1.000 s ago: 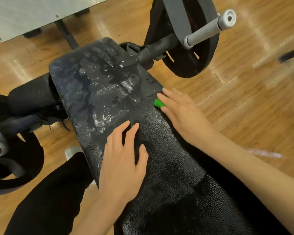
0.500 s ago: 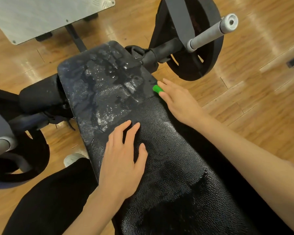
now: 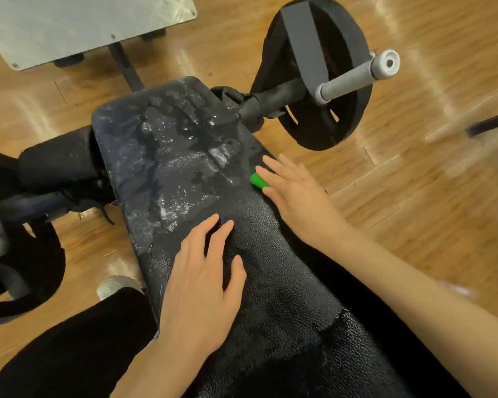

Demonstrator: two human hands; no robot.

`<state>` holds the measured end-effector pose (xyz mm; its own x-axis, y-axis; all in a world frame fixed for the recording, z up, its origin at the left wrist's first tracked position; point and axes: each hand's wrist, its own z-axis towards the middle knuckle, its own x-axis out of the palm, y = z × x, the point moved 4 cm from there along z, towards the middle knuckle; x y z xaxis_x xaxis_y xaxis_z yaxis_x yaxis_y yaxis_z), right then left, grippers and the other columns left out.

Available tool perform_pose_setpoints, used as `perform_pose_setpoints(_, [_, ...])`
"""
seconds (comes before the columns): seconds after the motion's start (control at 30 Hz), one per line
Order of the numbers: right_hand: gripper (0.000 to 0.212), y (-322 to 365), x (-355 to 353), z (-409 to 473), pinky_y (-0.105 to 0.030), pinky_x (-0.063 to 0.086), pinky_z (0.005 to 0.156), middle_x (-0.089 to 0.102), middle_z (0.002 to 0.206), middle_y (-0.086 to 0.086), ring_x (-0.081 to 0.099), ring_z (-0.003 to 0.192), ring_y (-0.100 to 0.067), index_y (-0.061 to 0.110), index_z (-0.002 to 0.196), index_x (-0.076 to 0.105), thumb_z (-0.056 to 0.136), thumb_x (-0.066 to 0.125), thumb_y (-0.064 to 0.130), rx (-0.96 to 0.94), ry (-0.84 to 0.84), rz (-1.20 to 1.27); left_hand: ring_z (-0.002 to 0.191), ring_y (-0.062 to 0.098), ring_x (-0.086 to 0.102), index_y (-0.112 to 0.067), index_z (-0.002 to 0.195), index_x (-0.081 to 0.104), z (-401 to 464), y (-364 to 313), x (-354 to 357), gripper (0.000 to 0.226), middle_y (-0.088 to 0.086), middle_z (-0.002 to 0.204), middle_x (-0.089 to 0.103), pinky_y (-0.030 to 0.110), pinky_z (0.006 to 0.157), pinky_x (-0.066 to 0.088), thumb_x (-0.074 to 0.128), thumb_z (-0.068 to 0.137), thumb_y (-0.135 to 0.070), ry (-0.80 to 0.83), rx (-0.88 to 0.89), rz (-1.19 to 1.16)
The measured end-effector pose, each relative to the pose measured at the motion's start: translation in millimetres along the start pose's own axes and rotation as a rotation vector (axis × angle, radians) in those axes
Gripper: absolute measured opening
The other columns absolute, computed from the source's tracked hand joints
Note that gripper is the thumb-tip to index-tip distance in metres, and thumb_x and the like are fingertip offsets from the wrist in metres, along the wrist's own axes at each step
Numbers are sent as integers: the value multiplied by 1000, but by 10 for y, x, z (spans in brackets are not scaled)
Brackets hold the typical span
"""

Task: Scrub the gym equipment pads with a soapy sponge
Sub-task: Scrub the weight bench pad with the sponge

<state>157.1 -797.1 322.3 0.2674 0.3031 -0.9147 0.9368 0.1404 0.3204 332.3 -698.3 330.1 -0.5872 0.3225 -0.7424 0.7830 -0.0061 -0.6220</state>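
right hand (image 3: pixel 296 196) flat, seemingly pressing green sponge (image 3: pixel 258 180) on pad (image 3: pixel 270 277).

Ahead of the left grip (image 3: pixel 200 280) the wet, soapy surface (image 3: pixel 167 156) lies open up to its far edge. Ahead of the right grip (image 3: pixel 295 193), which presses a green sponge (image 3: pixel 258 180) at the surface's right edge, a black bar (image 3: pixel 270 101) and weight plate (image 3: pixel 316 81) block the way. Right of that grip the floor (image 3: pixel 429 211) is open
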Motion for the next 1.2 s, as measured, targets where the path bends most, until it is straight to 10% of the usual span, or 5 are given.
perform_pose_setpoints(0.3, [43,113,179,435,-68,-1,110,23,159,5,7,149,-20,25,148,35,105,35,24,112,53,-87,137,9,30,-28,147,39,2,-6,0,58,-10,151,31,23,106,26,26,95,-51,10,-13,3])
perform_pose_setpoints(0.8, [42,360,106,-80,-42,7,117,38,152,-2,23,145,-27,20,142,48,100,50,18,-61,-41,-45,139,10,31,-26,146,40,9,12,25,55,-7,150,33,31,101,47,32,96,-46,-2,-19,-44])
perform_pose_setpoints(1.2, [42,564,169,-159,-52,20,113,40,151,3,26,145,-22,21,139,51,101,36,29,-35,18,-57,140,12,32,-18,145,43,7,50,16,55,-3,150,37,29,110,40,35,97,-42,-34,2,-97])
